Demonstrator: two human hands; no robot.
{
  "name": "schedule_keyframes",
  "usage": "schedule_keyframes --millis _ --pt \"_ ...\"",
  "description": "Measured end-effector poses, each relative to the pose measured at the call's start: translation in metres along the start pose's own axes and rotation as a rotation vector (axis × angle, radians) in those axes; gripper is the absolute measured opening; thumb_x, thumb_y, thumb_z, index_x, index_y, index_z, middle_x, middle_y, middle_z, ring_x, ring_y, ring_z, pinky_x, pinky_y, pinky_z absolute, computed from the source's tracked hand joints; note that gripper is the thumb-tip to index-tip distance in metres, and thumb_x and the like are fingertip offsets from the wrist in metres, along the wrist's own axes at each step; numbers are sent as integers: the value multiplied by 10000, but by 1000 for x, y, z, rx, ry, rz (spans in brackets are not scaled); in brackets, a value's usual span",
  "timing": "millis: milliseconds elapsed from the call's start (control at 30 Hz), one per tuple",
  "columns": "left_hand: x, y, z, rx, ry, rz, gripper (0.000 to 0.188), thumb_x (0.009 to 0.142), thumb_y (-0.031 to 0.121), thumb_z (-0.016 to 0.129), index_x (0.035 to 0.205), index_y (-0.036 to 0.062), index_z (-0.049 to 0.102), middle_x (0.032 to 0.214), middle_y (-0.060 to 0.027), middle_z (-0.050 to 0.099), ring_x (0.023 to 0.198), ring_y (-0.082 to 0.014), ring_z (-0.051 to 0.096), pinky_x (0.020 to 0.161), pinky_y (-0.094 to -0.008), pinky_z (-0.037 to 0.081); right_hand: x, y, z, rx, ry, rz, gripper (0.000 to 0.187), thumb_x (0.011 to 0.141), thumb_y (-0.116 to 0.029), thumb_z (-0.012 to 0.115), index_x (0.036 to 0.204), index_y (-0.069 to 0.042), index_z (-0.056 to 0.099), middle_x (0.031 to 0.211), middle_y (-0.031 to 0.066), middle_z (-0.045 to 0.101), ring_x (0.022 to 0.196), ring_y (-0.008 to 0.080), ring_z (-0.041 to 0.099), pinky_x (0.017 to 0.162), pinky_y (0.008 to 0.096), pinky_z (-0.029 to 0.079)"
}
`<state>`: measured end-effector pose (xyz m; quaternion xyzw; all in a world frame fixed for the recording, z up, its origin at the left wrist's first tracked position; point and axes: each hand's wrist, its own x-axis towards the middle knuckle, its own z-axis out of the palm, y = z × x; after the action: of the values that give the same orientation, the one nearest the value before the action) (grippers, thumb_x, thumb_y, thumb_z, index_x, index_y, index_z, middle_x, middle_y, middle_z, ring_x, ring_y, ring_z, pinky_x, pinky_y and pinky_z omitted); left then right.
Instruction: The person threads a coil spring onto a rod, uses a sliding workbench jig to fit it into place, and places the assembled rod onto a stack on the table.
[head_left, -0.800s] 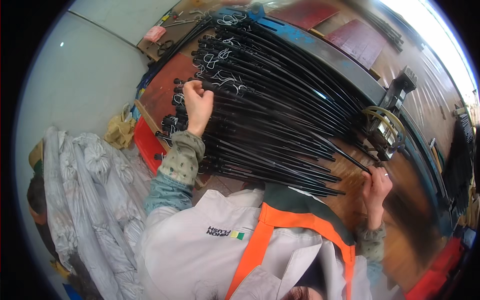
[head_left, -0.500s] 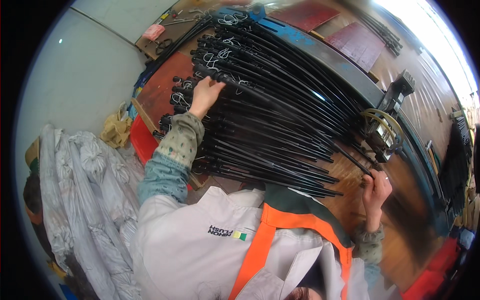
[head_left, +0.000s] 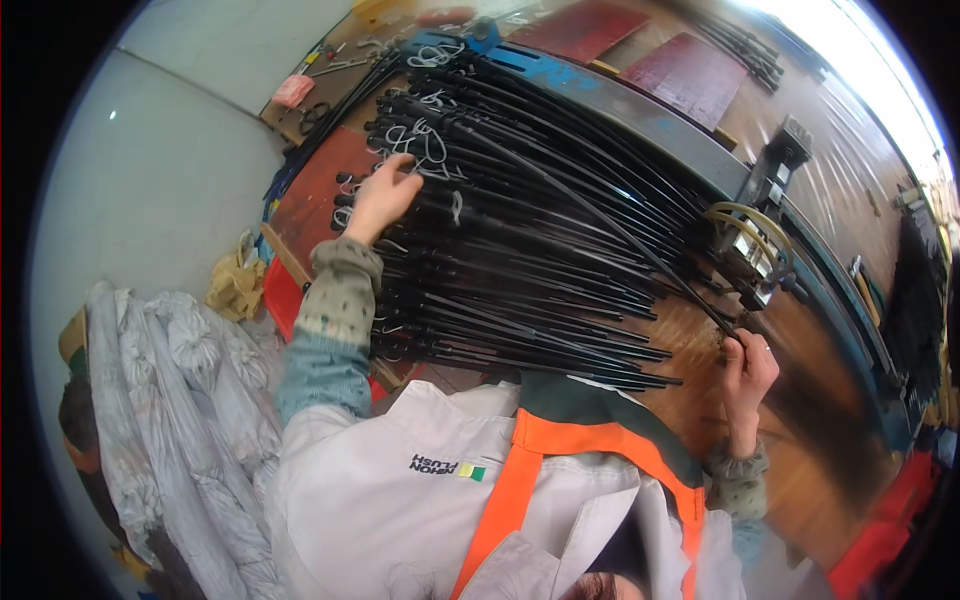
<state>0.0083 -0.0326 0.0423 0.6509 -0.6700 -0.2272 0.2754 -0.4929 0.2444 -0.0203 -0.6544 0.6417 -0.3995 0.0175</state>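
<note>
Pinching blk rod [head_left: 650, 257] by its tip in R hand [head_left: 750, 377], slanted over other rods [head_left: 540, 338] on table [head_left: 700, 362]. Half-curling L hand [head_left: 384, 200] nr white cords [head_left: 432, 140]; can't tell if gripping. Apparently handling one, w/ many alongside; can't tell done from undone.

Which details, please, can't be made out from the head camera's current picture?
All in the head view:
End of the held black rod: hidden by the right hand.
Whether the left hand grips anything: its own bulk hides the contact.
Middle black rods: blurred together.
Contents of the pale wrapped bundles: covered by wrapping.
Red object, lower right: cut off by the dark rim.
</note>
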Motion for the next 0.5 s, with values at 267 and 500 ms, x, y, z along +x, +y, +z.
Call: schedule_keyframes --millis 267,500 --pt "-91 251 111 -43 -8 1616 336 907 1 659 1243 -2 672 1051 -145 667 896 -314 657 770 -374 537 31 -8 -1 -18 257 -131 150 808 -77 782 938 -68 708 662 109 564 578 296 570 508 401 441" --pt "-61 329 192 122 -306 1671 374 916 33 665 1288 77 656 864 -123 594 745 -323 622 635 -445 519 9 63 -97 -322 553 60 309 847 -309 834 1067 -109 750 787 75 710 709 284 690 672 381 568"
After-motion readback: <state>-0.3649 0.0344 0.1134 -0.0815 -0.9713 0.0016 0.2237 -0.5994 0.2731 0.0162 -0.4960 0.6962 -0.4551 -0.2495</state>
